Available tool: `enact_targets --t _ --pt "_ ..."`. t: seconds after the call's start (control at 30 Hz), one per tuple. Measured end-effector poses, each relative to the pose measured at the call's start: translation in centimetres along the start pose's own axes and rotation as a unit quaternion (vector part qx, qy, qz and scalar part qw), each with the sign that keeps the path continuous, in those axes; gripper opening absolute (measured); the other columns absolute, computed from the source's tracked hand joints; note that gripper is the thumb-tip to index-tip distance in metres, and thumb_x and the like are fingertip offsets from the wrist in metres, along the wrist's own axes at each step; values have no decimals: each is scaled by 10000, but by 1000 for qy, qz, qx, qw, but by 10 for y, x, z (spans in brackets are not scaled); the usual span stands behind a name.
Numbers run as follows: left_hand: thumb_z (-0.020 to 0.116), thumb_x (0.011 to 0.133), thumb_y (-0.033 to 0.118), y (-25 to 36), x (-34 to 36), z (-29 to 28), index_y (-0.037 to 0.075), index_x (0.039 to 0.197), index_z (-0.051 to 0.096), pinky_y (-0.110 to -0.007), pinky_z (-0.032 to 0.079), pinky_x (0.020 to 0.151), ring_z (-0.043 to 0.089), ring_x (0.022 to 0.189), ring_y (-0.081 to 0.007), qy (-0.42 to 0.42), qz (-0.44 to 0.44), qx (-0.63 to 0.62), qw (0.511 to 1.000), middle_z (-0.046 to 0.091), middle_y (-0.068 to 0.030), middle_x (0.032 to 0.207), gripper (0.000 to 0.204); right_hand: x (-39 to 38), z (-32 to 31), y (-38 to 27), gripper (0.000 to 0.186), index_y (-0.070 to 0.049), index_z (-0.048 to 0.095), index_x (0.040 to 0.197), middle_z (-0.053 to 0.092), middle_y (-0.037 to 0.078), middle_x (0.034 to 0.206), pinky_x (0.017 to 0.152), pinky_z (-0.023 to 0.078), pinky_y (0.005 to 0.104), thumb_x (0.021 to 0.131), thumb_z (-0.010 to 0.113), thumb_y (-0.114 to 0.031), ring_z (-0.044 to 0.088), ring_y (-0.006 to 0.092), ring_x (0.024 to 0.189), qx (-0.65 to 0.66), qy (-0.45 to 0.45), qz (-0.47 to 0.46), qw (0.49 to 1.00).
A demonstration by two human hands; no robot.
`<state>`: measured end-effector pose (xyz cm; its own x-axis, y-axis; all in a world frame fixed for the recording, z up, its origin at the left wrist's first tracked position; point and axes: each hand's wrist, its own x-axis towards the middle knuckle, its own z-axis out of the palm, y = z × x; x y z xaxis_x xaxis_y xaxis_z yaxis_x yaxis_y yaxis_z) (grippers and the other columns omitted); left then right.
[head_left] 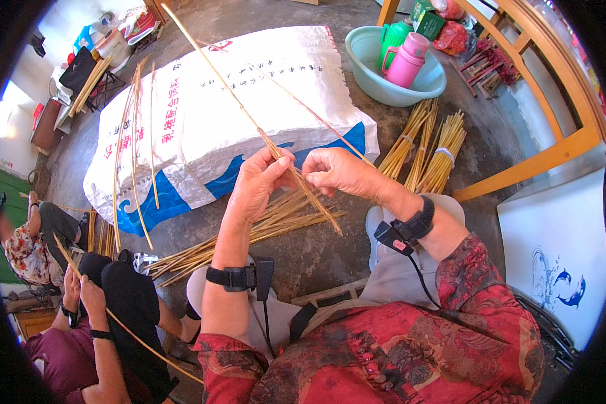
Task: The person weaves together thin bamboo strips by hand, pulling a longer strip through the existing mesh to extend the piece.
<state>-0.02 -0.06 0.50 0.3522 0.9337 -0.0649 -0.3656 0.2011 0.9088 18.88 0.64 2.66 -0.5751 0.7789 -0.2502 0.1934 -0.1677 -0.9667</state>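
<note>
My left hand [262, 175] is closed around a long straw stalk [219, 74] that slants from the top of the view down to a frayed, split lower end [323, 215]. Beside it, my right hand [326, 172] pinches at the split strands below that grip. Behind both hands a white sack with blue wave print [229, 101] lies on the floor, with several thin stalks [135, 135] across it. A loose pile of straw [195, 252] lies just below the sack, and tied straw bundles [438, 155] lie to its right.
A pale blue basin [367, 87] holds a pink flask [404, 64] and a green one [390, 44]. A wooden frame [532, 168] and white panel [552, 256] stand at right. A co-worker [74, 350] handles a stalk at lower left; another person [30, 242] sits beyond.
</note>
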Motion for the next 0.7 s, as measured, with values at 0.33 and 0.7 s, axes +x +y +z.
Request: enact_targets --t 0.33,0.7 --pt "564 837 152 1 -1 -1 35 947 560 -264 483 610 538 678 -89 0 -9 -38 999 547 -1 772 161 -2 -6 0 173 6 533 889 550 48 745 477 413 182 801 568 -138 488 70 559 110 -4 -7 994" --pt "566 830 121 -3 1 -1 42 934 568 -259 478 625 541 699 -88 12 -13 -64 998 549 11 787 131 -9 -4 0 190 -3 556 886 523 -3 655 486 415 171 808 568 -177 482 56 523 113 -56 59 990"
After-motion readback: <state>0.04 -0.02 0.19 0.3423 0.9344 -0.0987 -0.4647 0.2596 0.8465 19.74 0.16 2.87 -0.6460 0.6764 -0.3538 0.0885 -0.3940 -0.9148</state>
